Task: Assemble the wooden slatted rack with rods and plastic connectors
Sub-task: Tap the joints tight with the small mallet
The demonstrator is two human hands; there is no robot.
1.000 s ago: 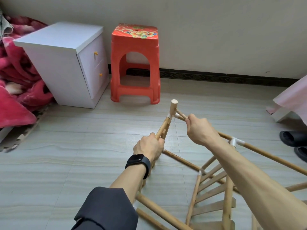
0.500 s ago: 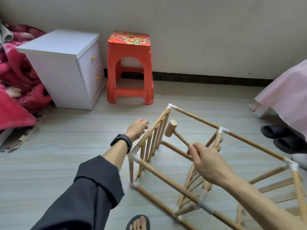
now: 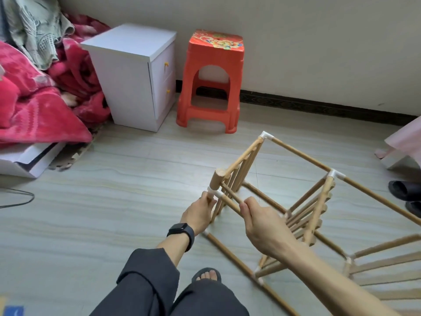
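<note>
**Rack corner steadied under a raised mallet**

The wooden rack (image 3: pixel 298 154) is seen lying on its side on the tiled floor (image 3: pixel 114 201), in front of a red plastic stool (image 3: pixel 213 87). Its near corner is held by the left hand (image 3: pixel 197 215), whose fingers are curled round the corner post (image 3: pixel 214 210) just below a white plastic connector (image 3: pixel 215 192). A small wooden mallet (image 3: pixel 216 179) is gripped by its thin handle in the closed right hand (image 3: pixel 262 224), with its head poised just above that connector.

The frame is judged to be light and fairly stiff, but its push-fit joints are likely to work loose if it is lifted or twisted by a single rod. It is best held on a post close to a joint, as is done here, so that blows are taken by the hand and not by the slatted panel (image 3: pixel 241 166). The plastic may crack under hard strikes, so light taps are advised.
</note>
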